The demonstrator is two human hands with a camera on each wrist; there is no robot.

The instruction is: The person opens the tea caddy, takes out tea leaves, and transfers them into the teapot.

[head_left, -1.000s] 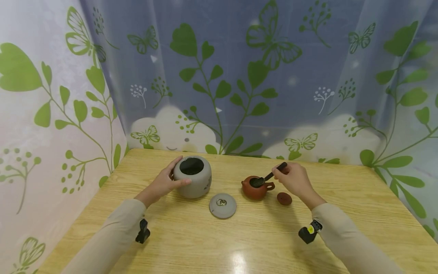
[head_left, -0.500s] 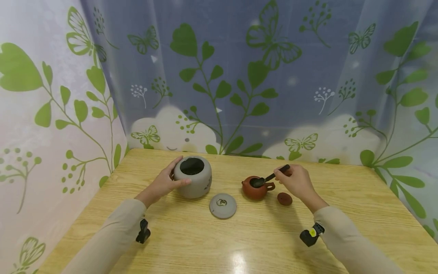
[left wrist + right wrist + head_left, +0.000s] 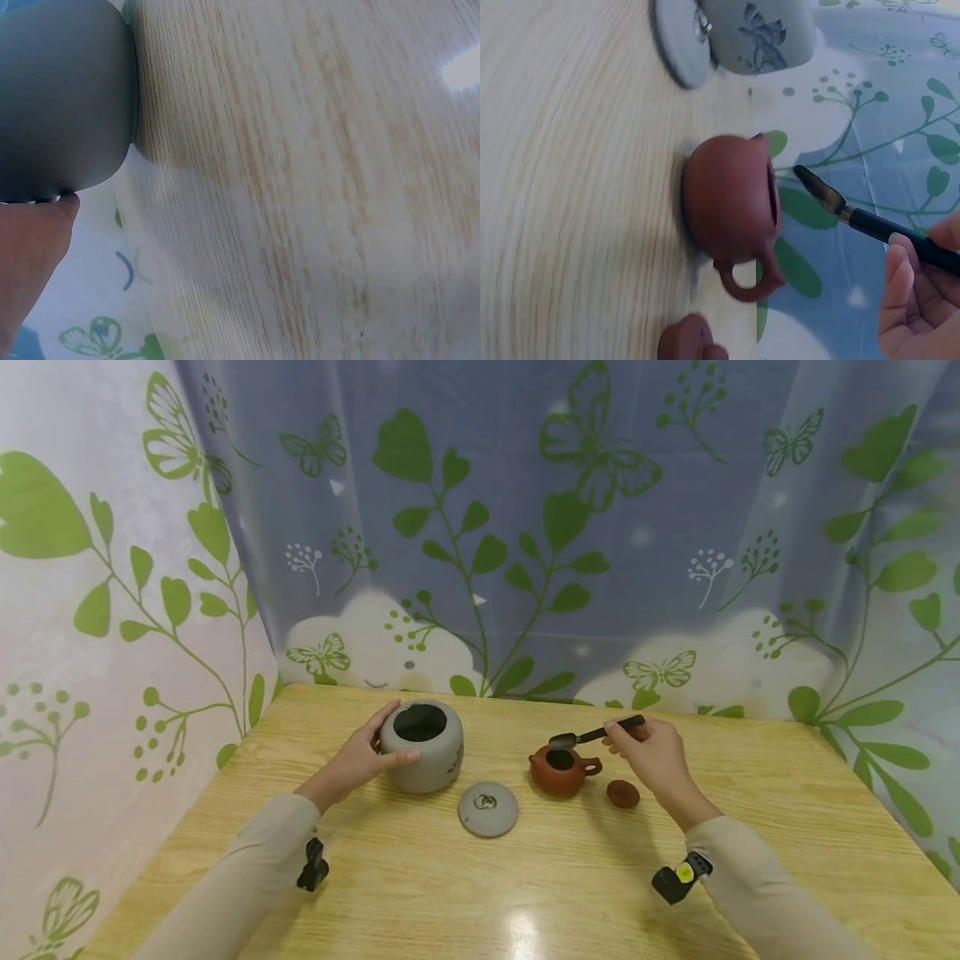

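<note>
In the head view, the left hand [image 3: 367, 758] grips a grey ceramic jar [image 3: 433, 767] at left, fingers spread; at right, the right hand [image 3: 652, 757] pinches a black spoon [image 3: 592, 735] above a clay teapot [image 3: 555, 782]. Left wrist: the hand touches the jar's side. Right wrist: the spoon's bowl hangs apart from the teapot.

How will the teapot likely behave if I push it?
The teapot looks like rigid clay, so probably fragile. Its rounded sides suggest it might rock, though the handle would likely check a roll. With its lid off, anything inside could spill if it tips.
</note>
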